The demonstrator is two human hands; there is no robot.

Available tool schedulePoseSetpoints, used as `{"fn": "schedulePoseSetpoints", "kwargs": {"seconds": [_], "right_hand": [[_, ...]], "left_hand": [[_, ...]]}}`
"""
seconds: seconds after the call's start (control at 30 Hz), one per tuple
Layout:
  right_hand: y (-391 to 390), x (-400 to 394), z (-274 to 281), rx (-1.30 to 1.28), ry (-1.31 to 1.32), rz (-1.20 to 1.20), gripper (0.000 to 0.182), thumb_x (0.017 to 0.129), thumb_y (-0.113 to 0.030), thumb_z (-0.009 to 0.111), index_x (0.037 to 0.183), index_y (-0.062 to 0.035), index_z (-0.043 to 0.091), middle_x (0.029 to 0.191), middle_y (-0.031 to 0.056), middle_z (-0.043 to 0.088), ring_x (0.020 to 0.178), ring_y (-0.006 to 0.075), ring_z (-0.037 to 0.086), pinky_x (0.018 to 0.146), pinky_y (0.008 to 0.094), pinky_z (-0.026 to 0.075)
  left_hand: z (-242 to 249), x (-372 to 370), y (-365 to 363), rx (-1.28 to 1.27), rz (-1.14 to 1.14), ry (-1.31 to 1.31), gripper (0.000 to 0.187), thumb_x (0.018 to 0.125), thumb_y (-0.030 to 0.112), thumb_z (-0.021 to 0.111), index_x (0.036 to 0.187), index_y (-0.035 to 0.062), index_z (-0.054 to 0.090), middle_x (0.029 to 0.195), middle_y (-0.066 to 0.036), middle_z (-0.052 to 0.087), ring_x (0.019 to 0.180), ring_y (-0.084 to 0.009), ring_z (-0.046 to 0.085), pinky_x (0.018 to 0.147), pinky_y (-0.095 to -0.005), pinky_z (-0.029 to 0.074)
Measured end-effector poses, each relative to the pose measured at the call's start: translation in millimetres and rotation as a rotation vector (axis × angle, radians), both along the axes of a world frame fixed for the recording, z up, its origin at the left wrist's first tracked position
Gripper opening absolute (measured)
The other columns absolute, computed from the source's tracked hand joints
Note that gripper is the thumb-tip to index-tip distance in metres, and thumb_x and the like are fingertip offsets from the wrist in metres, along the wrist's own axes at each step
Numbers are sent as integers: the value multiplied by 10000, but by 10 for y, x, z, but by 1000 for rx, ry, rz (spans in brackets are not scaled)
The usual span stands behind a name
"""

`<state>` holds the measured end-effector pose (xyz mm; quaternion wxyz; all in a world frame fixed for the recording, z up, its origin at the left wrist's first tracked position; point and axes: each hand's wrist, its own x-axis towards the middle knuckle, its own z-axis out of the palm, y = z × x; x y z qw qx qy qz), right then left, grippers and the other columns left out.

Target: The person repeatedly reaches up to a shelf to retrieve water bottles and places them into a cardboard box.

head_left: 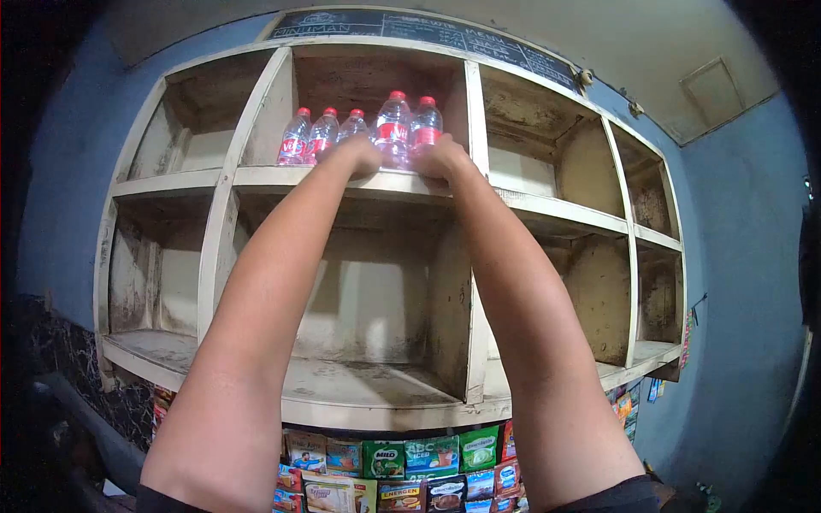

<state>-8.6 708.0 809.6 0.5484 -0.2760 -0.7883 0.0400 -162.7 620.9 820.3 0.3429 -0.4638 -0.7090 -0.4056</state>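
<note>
A: So where's everything in my view? I'm working this from a distance.

B: Upper middle of the frame. Five red-capped bottles, all upright on the shelf [278,176]. My left hand [357,155] is by the middle bottle [351,126], and my right hand [444,157] is low at the rightmost bottle [426,123]. The taller bottle [392,126] stands between the hands.

A: Pinching or just touching?

B: Honestly can't tell. Both hands have curled fingers, but the tips are hidden, so no clue if either is squeezing.

A: Tips for handling them?

B: I'd go low and gentle imo. They look like thin plastic, so a hard squeeze could dent one. I'd keep bases flat, nudge from near the bottom, and watch the shelf's front lip. My wrists could clip a neighbor too, so small straight moves, one bottle at a time.
</note>
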Motion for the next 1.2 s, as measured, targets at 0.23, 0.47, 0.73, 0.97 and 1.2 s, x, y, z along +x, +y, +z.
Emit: {"fn": "schedulePoseSetpoints", "kwargs": {"seconds": [0.23,0.47,0.73,0.97,1.2], "right_hand": [[387,-224,260,148,-93,-57,923,719,-336,734,1371,118,264,1338,282,492,1245,345,519,1024,364,444],[-28,89,-127,113,4,80,961,731,-380,713,1381,133,226,1343,305,477,1243,370,512,1028,374,436],[59,87,-97,224,75,181,1000,750,-402,675,1385,139,122,1287,341,503,1196,410,537,1023,401,430],[22,117,-225,323,359,333,987,762,-442,686,1380,120,161,1179,362,555,1117,438,574,975,437,453],[33,88,-317,556,597,525,848,780,-375,704,1364,68,278,1078,316,617,1007,419,628,882,435,486]], "left_hand": [[-223,217,-148,63,-24,129,800,742,528,730,1155,-141,583,1222,-344,559,1139,-391,584,980,-393,443],[-52,39,1,103,12,203,937,759,555,672,1394,-69,381,1450,-283,374,1288,-389,462,1078,-412,358],[-321,312,-233,219,-9,133,1054,815,551,620,1439,-133,117,1365,-326,448,1243,-413,498,1040,-431,398],[-478,488,-281,324,77,121,1048,798,548,646,1438,-114,146,1329,-313,491,1213,-396,530,1002,-430,431],[-483,420,-250,616,-71,244,941,750,521,716,1330,-93,302,1199,-313,563,1091,-406,592,914,-440,471]]}}
